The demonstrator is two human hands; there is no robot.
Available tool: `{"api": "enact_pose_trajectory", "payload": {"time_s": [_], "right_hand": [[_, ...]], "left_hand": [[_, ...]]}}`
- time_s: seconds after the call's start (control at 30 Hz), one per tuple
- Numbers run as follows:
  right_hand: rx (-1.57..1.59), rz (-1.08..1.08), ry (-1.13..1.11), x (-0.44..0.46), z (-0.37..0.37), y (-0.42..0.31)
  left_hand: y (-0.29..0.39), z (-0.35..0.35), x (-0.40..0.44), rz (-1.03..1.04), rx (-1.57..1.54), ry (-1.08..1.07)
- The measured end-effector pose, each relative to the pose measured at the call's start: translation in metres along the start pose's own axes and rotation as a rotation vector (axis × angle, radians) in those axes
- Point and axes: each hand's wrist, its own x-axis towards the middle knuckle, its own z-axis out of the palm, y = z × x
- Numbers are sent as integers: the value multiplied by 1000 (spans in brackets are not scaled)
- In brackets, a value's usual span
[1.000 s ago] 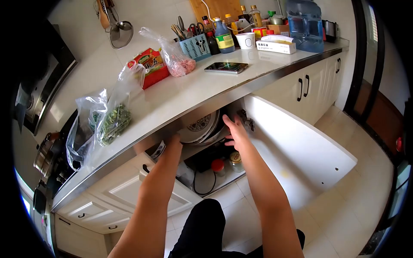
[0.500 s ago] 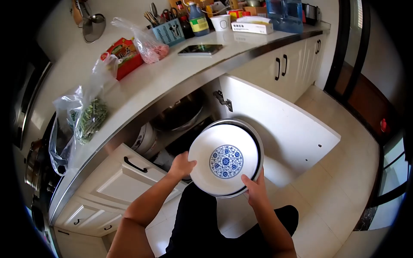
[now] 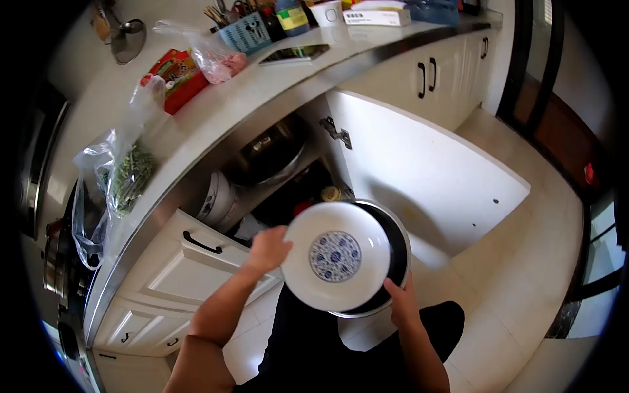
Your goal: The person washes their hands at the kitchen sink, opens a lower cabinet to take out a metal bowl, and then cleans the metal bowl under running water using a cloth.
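Evidently, this moment asks for treating two pieces as separate loads. The left grip (image 3: 268,250) pinches the left rim of the patterned plate (image 3: 335,256), which spreads just to that grip's right and overlaps the metal-rimmed pan (image 3: 398,252). The right grip (image 3: 403,305) clasps the pan by its lower-right rim, thumb on top near the plate's edge, the fingers beneath mostly hidden. Good handling, I judge, means keeping the right grip firm so the pan stays steady, and supporting the plate well, since a pinch at one edge could let it tip or scrape. The open cabinet door (image 3: 429,177), beyond the right grip, and the stacked bowls (image 3: 217,200), beyond the left, call for some clearance; whether plate and pan touch, I cannot tell.
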Motion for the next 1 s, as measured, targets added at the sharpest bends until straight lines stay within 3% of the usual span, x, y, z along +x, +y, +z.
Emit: {"api": "enact_pose_trajectory", "payload": {"time_s": [0.03, 0.1, 0.13, 0.23, 0.37, 0.5, 0.53, 0.87, 0.93, 1.0], "right_hand": [[29, 3, -10, -4, 4, -10], [11, 126, 76, -12, 10, -25], [-101, 20, 53, -1, -11, 6], [-91, 85, 44, 0, -14, 5], [-112, 288, 49, 1, -8, -7], [0, 252, 51, -1, -4, 4], [16, 256, 41, 1, -9, 11], [170, 274, 39, -4, 7, 17], [182, 288, 32, -4, 5, 24], [194, 304, 45, -7, 0, 32]], "left_hand": [[-1, -8, -2, 31, 59, 70], [6, -39, -4, -310, -204, -154], [-15, -36, -7, -325, -408, -94], [-33, -48, -8, -387, -832, 87], [-45, -56, 7, -560, -1037, 302], [-93, -44, 55, -771, -1402, 323], [-96, -43, 67, -732, -1489, 374], [-114, -48, 200, -673, -1549, 520], [-122, -39, 219, -738, -1437, 575], [-152, -27, 237, -755, -1428, 506]]}}
